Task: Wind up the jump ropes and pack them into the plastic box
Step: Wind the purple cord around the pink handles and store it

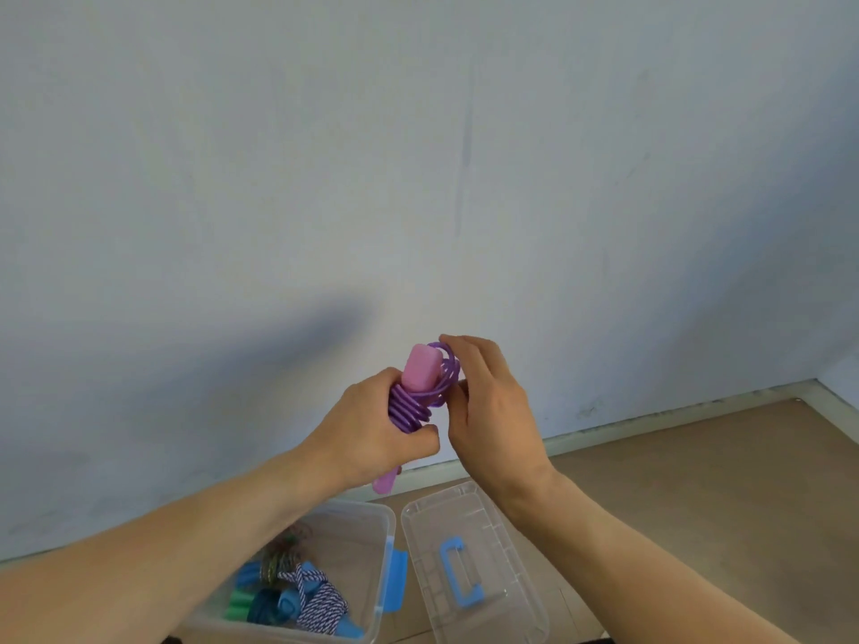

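A purple jump rope (411, 406) with pink handles is held up in front of the wall, its cord wound in several coils round the handles. My left hand (372, 429) grips the wound bundle from the left. My right hand (488, 397) holds a loop of the purple cord at the upper handle's tip. The clear plastic box (367, 513) stands open on the floor below, with two or three wound ropes inside: a blue-and-white braided one (320, 601) and ones with blue and green handles (241, 601).
The box's clear lid (469, 564) with a blue carry handle lies on the brown floor just right of the box. A pale wall fills the background; its skirting runs along the floor edge to a corner at the right.
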`<action>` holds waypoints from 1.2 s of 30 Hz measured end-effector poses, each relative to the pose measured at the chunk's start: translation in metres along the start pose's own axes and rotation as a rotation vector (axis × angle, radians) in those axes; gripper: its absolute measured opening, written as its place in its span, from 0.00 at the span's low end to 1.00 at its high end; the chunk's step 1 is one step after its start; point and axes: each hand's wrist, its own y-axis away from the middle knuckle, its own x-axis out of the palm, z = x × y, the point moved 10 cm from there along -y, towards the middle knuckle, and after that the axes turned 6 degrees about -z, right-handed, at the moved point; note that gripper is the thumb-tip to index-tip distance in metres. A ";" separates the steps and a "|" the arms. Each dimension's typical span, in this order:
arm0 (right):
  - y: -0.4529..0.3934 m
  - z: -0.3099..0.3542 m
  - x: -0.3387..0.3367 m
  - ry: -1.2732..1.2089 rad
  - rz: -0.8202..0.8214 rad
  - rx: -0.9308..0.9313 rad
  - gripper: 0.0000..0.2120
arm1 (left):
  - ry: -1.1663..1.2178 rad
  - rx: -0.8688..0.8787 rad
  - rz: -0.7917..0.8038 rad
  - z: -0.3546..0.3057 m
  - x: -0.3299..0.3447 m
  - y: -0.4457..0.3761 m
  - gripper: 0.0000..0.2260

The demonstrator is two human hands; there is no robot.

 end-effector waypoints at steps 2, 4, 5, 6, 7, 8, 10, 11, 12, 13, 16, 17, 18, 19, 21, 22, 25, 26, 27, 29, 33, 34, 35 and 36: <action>0.000 -0.004 0.000 -0.034 -0.006 0.042 0.18 | -0.124 0.048 -0.019 -0.001 -0.007 -0.001 0.17; -0.001 -0.015 0.001 -0.110 0.026 0.144 0.14 | -0.207 0.085 0.004 0.000 -0.011 -0.002 0.15; -0.001 -0.018 0.003 -0.142 0.079 0.172 0.13 | -0.229 0.098 0.038 0.002 -0.011 -0.002 0.15; 0.000 -0.020 0.007 -0.171 0.148 0.180 0.12 | -0.244 0.107 0.083 0.003 -0.010 -0.002 0.14; 0.002 -0.020 0.011 -0.211 0.212 0.192 0.11 | -0.252 0.115 0.126 0.005 -0.009 -0.002 0.14; 0.003 -0.022 0.012 -0.263 0.250 0.223 0.10 | -0.252 0.120 0.157 0.006 -0.008 -0.002 0.14; 0.004 -0.028 0.009 -0.369 0.250 0.303 0.09 | -0.240 0.133 0.175 0.005 -0.009 -0.003 0.14; 0.004 -0.028 0.007 -0.402 0.240 0.324 0.09 | -0.245 0.148 0.168 0.003 -0.010 -0.004 0.15; 0.003 -0.028 0.006 -0.420 0.241 0.328 0.09 | -0.263 0.171 0.156 0.000 -0.010 -0.005 0.16; 0.002 -0.029 0.006 -0.423 0.254 0.328 0.09 | -0.293 0.197 0.143 -0.002 -0.011 -0.006 0.17; 0.005 -0.033 0.015 -0.388 0.401 0.361 0.11 | -0.383 0.254 0.124 -0.007 -0.012 -0.008 0.21; 0.007 -0.036 0.020 -0.416 0.465 0.390 0.10 | -0.410 0.271 0.126 -0.006 -0.011 -0.008 0.22; 0.010 -0.039 0.023 -0.476 0.512 0.434 0.09 | -0.433 0.289 0.134 -0.007 -0.009 -0.007 0.23; 0.013 -0.041 0.025 -0.547 0.545 0.490 0.08 | -0.451 0.307 0.144 -0.007 -0.007 -0.006 0.24; 0.014 -0.045 0.024 -0.539 0.575 0.501 0.07 | -0.469 0.341 0.155 -0.008 -0.003 -0.004 0.25; 0.012 -0.044 0.022 -0.471 0.589 0.458 0.06 | -0.476 0.356 0.158 -0.009 -0.001 -0.004 0.25; 0.014 -0.042 0.022 -0.414 0.628 0.418 0.08 | -0.472 0.362 0.182 -0.009 0.001 -0.002 0.25; 0.015 -0.043 0.022 -0.421 0.633 0.439 0.08 | -0.460 0.354 0.194 -0.009 0.002 -0.002 0.25; 0.017 -0.044 0.023 -0.423 0.637 0.460 0.09 | -0.451 0.346 0.206 -0.008 0.003 -0.001 0.25; 0.020 -0.048 0.026 -0.447 0.647 0.530 0.11 | -0.414 0.323 0.224 -0.007 0.005 0.000 0.25; 0.034 -0.055 0.036 -0.741 0.616 0.899 0.15 | -0.219 0.219 0.212 0.002 0.002 -0.004 0.22; 0.038 -0.054 0.039 -0.848 0.590 0.988 0.16 | -0.171 0.204 0.201 0.004 0.001 -0.006 0.20; 0.041 -0.052 0.041 -0.947 0.555 1.067 0.16 | -0.123 0.192 0.194 0.006 0.002 -0.008 0.19; 0.044 -0.052 0.042 -1.030 0.507 1.143 0.16 | -0.080 0.178 0.194 0.009 0.003 -0.010 0.19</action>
